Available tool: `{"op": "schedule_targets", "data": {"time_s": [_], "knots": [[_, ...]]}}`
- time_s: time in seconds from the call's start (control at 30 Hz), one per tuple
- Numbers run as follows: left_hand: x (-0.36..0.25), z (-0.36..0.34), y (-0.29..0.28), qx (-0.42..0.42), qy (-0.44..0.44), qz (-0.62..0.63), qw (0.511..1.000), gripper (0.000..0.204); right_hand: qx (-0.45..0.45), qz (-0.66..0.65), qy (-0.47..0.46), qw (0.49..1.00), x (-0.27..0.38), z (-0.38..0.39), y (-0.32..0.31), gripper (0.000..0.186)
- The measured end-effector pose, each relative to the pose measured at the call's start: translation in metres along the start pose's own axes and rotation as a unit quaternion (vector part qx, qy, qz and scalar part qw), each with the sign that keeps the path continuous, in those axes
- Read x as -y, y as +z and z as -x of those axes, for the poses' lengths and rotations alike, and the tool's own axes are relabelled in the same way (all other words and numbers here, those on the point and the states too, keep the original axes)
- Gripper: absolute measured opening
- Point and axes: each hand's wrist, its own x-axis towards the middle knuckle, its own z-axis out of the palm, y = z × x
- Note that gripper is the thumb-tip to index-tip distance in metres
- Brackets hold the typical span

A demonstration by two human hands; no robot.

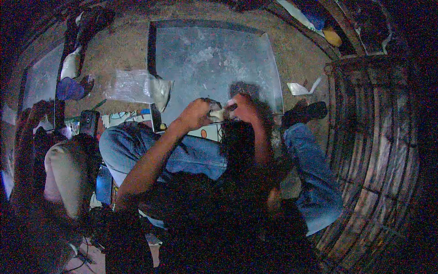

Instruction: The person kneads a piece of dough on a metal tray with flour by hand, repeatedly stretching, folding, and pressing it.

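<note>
At 3 o'clock stands the biggest thing, a slatted surface [367,128] of long, rough, weathered strips that look like wood or cane, bowed by the lens. At 12 o'clock lies a broad, roughly rectangular grey tray [210,55] with a thin raised rim, its flat floor blotched with pale powdery smears. The person's blue jeans [315,178] cover bent legs, one knee toward 9 o'clock, the other toward 4, the denim creased and faded. Near 10 o'clock, a second grey tray [43,75] is partly cut off by darkness, and a co-worker's pale-clad knee [68,173] sits between 8 and 9.

Both forearms reach up to the tray's near edge, elbows wide, wrists bent inward so the hands face each other. The left hand [199,114] comes in from 7 o'clock, fingers curled over and thumb tucked under, grasping a small pale piece. The right hand [246,108] arches down from above its forearm, fingertips just beside that piece; whether they grip anything I cannot tell.

Crinkled, glossy clear plastic [127,86] lies at 10 o'clock, a dark, block-shaped phone [89,122] at 9, and a creased white packet [299,88] at 2. Smallest is the pale piece [218,113] itself, lumpy and blurred, between the hands just above the clock's centre.
</note>
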Motion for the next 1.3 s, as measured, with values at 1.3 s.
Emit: {"op": "schedule_targets", "data": {"time_s": [1.3], "knots": [[0.03, -0.005, 0.014, 0.025, 0.021, -0.17, 0.985, 0.067, -0.172, -0.109, -0.01, 0.979, -0.048, 0.06, -0.066, 0.021]]}}
